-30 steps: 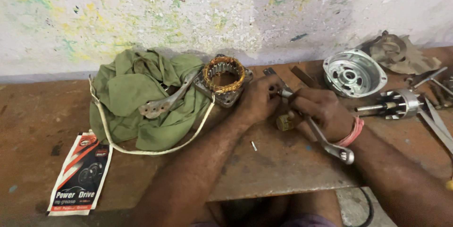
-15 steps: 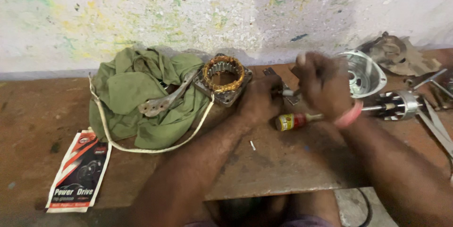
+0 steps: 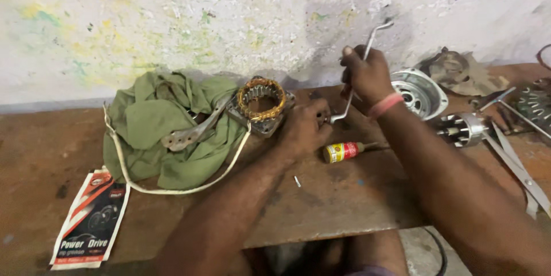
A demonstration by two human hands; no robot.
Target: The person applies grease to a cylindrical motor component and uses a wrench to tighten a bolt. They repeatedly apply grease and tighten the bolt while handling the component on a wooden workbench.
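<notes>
Since half a second ago, the right hand (image 3: 367, 78) has risen from the bench and now stands at about one o'clock from the left hand (image 3: 304, 129), its fingers closed round a bent metal spanner (image 3: 357, 75) whose upper end points up against the wall and whose lower end reaches down to the left hand. That left hand rests on the wooden bench (image 3: 344, 195), curled over something small at the spanner's lower end; what it pinches is hidden under the fingers. Touching it at ten o'clock sits the stator (image 3: 261, 104), a square metal frame ringed with copper windings. At nine o'clock from the stator lies a crumpled green cloth (image 3: 166, 132) with a flat metal bracket (image 3: 186, 135) on top and a white cord (image 3: 172, 187) looping round its lower edge. Just beside the left hand at four o'clock lies a small yellow-and-red tube (image 3: 341, 151). Behind the right wrist, at three o'clock, a round aluminium housing (image 3: 422, 92) is partly covered by the forearm, and further right lies a finned rotor (image 3: 462, 128). A printed packet (image 3: 92, 224) lies near the bench's front edge at seven o'clock.
</notes>
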